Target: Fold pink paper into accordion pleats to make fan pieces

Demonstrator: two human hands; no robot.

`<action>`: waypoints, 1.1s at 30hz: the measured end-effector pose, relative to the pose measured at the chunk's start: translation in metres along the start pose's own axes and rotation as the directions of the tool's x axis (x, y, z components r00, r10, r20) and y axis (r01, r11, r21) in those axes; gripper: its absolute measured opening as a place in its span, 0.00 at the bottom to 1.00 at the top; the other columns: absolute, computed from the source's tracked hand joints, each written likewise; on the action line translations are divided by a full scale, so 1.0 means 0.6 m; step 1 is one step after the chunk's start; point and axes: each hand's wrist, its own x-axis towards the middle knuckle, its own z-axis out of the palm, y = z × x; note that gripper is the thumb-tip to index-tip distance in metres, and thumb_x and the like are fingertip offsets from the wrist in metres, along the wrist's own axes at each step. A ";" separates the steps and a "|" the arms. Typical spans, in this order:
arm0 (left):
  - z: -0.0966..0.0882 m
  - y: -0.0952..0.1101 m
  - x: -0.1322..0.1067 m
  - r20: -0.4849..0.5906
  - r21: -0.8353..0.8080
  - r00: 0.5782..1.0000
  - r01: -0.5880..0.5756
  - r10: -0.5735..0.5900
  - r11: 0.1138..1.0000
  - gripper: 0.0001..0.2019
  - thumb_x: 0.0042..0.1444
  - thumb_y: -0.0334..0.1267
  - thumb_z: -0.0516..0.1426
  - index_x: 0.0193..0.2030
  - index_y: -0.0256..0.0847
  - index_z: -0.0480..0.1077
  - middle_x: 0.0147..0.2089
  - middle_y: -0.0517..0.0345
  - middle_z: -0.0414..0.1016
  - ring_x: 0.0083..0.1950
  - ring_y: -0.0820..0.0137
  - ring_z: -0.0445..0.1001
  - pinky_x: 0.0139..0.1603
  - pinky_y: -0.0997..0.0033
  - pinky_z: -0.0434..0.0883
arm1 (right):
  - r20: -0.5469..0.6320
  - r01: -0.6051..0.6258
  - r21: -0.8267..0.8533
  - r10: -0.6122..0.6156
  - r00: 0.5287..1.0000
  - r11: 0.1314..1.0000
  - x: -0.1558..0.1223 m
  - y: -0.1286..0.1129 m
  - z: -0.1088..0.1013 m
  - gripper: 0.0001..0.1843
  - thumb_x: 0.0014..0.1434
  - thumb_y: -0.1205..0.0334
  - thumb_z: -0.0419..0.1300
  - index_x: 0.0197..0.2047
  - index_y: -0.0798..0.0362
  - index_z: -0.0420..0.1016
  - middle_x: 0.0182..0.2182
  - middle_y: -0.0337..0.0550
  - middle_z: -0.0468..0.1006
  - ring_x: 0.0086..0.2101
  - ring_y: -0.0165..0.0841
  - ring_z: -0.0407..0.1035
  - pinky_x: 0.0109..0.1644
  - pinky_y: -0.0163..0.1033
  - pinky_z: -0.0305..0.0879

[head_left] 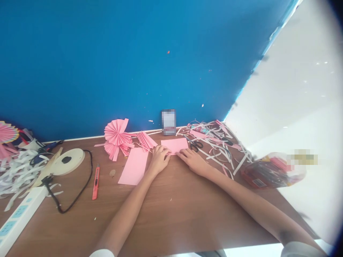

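A small pink sheet of paper (175,145) lies on the brown table in front of me. My left hand (160,157) is closed on its near left corner, fingers bent together. At the near right edge, the fingers of my right hand (191,160) are closed on the same sheet. Black-handled scissors (197,145) lie just beyond my right hand. Left of my left hand are another flat pink sheet (134,166) and a pleated pink paper piece (146,140). Folded pink paper fans (118,134) sit farther left.
A phone (168,122) leans against the blue wall. Paper strips (222,142) are heaped at the right, near a plastic bag (270,171). On the left lie a red utility knife (95,182), a tape roll (68,161), a black cable (89,178) and a power strip (24,217).
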 end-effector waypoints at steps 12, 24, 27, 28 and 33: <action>0.005 0.017 -0.002 0.021 0.205 0.997 -0.081 0.079 0.975 0.09 0.60 0.30 0.52 0.40 0.41 0.73 0.42 0.52 0.69 0.46 0.63 0.64 0.47 0.61 0.63 | -0.032 0.026 0.034 -0.025 0.999 0.999 0.006 -0.004 0.012 0.22 0.64 0.72 0.46 0.60 0.59 0.61 0.52 0.56 0.65 0.50 0.41 0.60 0.53 0.48 0.63; 0.020 0.027 -0.003 0.040 0.092 0.990 -0.141 0.138 0.986 0.16 0.57 0.23 0.50 0.48 0.40 0.70 0.49 0.53 0.72 0.53 0.65 0.66 0.55 0.64 0.66 | -0.017 0.086 -0.024 -0.087 0.996 0.996 0.010 -0.007 0.010 0.23 0.65 0.70 0.47 0.63 0.59 0.58 0.55 0.56 0.67 0.52 0.41 0.61 0.53 0.48 0.63; 0.022 0.022 -0.004 0.039 0.015 0.994 -0.103 0.103 0.995 0.16 0.57 0.22 0.49 0.47 0.41 0.70 0.48 0.54 0.73 0.52 0.66 0.67 0.55 0.65 0.67 | -0.027 0.079 -0.032 -0.080 0.996 0.996 0.009 -0.007 0.013 0.22 0.65 0.70 0.47 0.61 0.59 0.60 0.55 0.55 0.67 0.52 0.41 0.61 0.52 0.47 0.63; 0.022 0.020 -0.004 0.036 -0.008 0.995 -0.092 0.093 0.996 0.16 0.57 0.21 0.49 0.46 0.41 0.70 0.48 0.54 0.73 0.52 0.66 0.67 0.55 0.64 0.67 | -0.026 0.079 -0.036 -0.080 0.996 0.996 0.009 -0.007 0.013 0.21 0.65 0.70 0.47 0.60 0.60 0.61 0.55 0.55 0.67 0.52 0.41 0.62 0.52 0.47 0.63; 0.023 0.012 -0.001 -0.003 -0.119 0.998 -0.069 0.069 0.991 0.17 0.56 0.20 0.48 0.43 0.40 0.71 0.46 0.54 0.73 0.51 0.67 0.68 0.55 0.65 0.67 | -0.013 0.084 -0.067 -0.085 0.996 0.994 0.009 -0.008 0.009 0.20 0.65 0.71 0.48 0.59 0.62 0.64 0.54 0.55 0.68 0.51 0.41 0.62 0.51 0.46 0.62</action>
